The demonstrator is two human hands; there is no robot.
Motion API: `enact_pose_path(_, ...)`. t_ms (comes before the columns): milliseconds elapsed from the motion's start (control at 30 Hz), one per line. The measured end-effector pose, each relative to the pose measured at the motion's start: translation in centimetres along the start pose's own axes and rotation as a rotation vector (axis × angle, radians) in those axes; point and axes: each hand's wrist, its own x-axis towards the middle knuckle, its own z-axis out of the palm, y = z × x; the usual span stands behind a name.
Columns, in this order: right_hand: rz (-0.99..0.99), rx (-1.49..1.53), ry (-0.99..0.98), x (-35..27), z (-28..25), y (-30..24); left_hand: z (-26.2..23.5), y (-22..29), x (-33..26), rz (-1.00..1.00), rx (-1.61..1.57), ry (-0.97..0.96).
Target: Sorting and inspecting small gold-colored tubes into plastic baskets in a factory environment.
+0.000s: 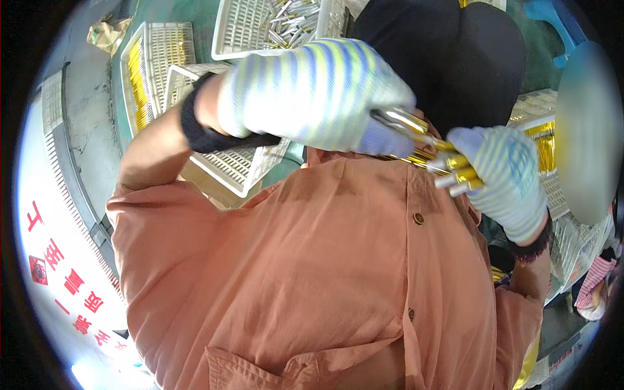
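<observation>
My left hand (312,94), in a white knit glove with blue and yellow-green stripes, is closed around shiny silver-and-gold metal tubes (404,121). Its fingers point right, and the thumb presses along the tubes from below. Opposite it, my right hand (504,175), in a matching glove, grips several gold tubes with pale ends (459,161). The two hands are close together in front of my orange shirt (312,260), just below my dark trousers (442,58) in the picture. Tubes lie between both hands, and the gloves hide parts of them.
A white plastic basket (222,32) at the top holds loose silver tubes. Gold tubes fill another basket (175,32) at the upper left and one (534,117) at the right. A tilted white basket (234,166) sits behind my left forearm. Crumpled brown paper (107,34) lies far left.
</observation>
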Motion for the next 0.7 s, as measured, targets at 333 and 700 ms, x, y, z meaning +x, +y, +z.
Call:
enact_pose_path(333,0.608,0.816,0.294,1.2,0.5,2.9,5.5,-3.1,-2.8,-0.259,0.024,-0.209)
enact_pose_path(700,0.08,0.448,0.19,5.8,4.8,0.4,1.8,-3.2,0.1,0.263,0.413,0.197)
